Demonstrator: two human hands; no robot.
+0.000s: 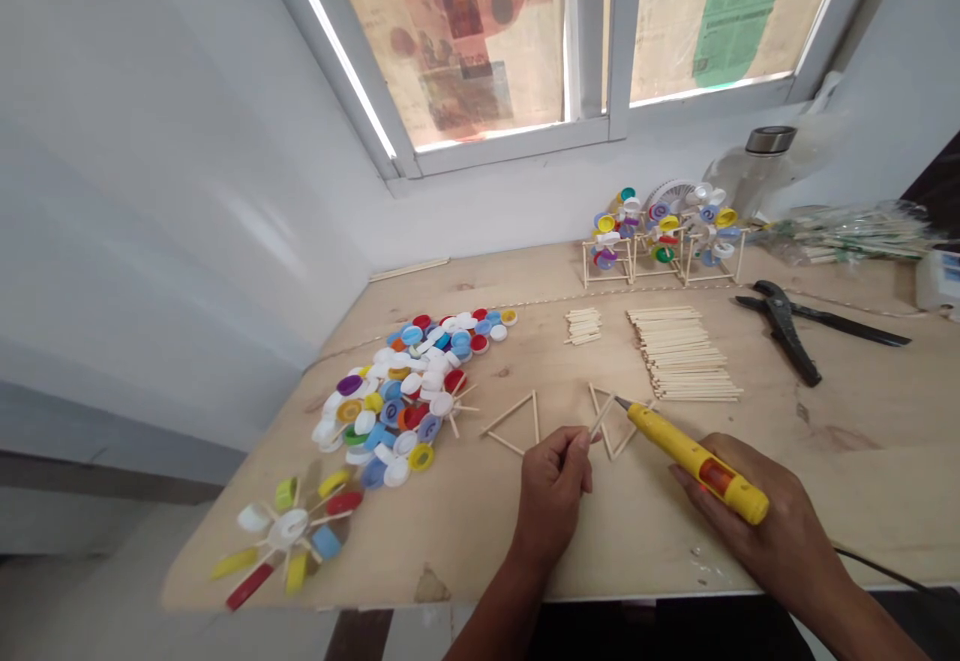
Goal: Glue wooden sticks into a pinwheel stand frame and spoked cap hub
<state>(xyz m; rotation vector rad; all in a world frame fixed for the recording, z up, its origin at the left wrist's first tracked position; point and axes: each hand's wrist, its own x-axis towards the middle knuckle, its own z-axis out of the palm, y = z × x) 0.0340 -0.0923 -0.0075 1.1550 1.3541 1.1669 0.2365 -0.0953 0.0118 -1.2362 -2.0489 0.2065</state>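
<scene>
The yellow tool (694, 458) slants across the table (645, 546), its long axis running from the butt end at the right hand (776, 516) forward and leftward to a thin dark tip. That tip is right at the far end of a short wooden stick (602, 418); from here I can't tell whether they touch. The stick points away from the person and leans a little to the right, its near end pinched between thumb and forefinger of the left hand (553, 486), the other fingers curled in. The right hand has its fingers wrapped around the tool's rear half.

Both hands are close to the table's front edge, with a strip of pale wood showing between them. The stick and the tip sit over an angled stick frame (633, 431); just left is a stick triangle (536, 417), one corner pointing left. Further left, a heap of bottle caps (411, 388) bounds the space, and a cap wheel (289, 531) lies near the left edge. Beyond the tool a row of sticks (682, 353) lies side by side, with black pliers (787, 336) to its right.

The tool's barrel is smooth and rounded, with a reddish-orange window near the back. The held stick is pale, slim and straight. A dark cord (885, 566) runs past the right wrist.
</scene>
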